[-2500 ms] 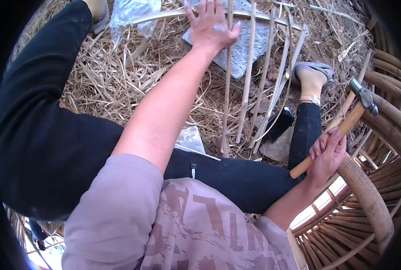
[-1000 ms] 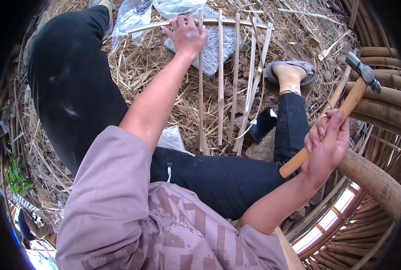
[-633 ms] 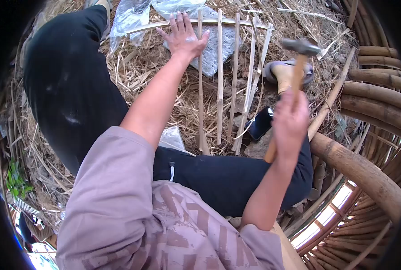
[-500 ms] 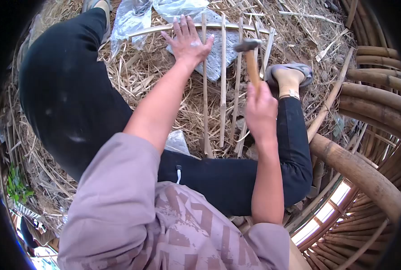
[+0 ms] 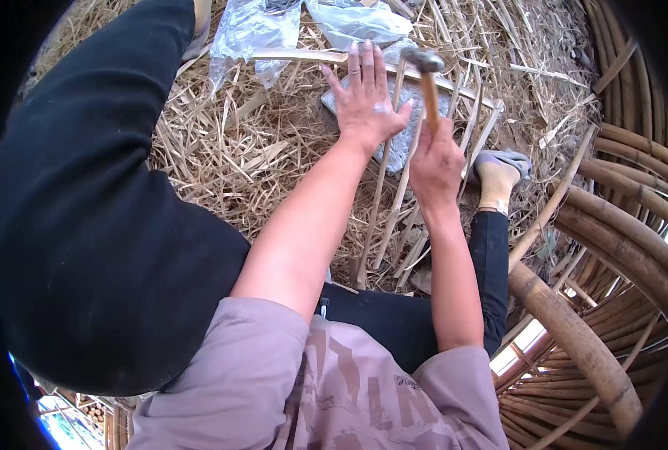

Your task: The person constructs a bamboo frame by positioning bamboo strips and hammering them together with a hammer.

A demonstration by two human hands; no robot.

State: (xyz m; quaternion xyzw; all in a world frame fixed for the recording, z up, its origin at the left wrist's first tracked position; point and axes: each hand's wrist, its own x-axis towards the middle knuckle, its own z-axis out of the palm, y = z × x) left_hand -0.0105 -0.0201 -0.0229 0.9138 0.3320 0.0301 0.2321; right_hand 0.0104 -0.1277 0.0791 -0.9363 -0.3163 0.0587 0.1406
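The left hand (image 5: 368,112) lay palm down with its fingers spread wide, over the edge of a rough grey stone slab (image 5: 399,154) and across a long, pale, gently curved strip of wood or bamboo (image 5: 300,55). A whitish smudge showed on the back of that hand, near the base of the thumb. The right hand (image 5: 437,161) was closed around the light wooden handle of a hammer with a grey metal head (image 5: 430,94), gripping it below the head. The hammer stood over the right part of the slab, its head up near the curved strip; whether the metal touched anything could not be told.

Several narrow, pale wooden slats (image 5: 381,176) ran from around the curved strip towards the person's lap, side by side and a little slanted. The one nearest the left hand passed just beside the thumb, and the hammer and right hand hid parts of others. Beyond the left hand lay a crumpled clear plastic bag (image 5: 263,34) and a whitish, see-through plastic bag (image 5: 360,22), both on ground strewn with dry, straw-coloured shavings (image 5: 229,150).

The person sat with legs in black trousers (image 5: 101,225) bent around the work, one foot in a grey sandal (image 5: 508,161) to the right of the slats. Farther right, a thick brown bamboo pole (image 5: 578,341) slanted beside a structure of curved bamboo poles (image 5: 619,247)
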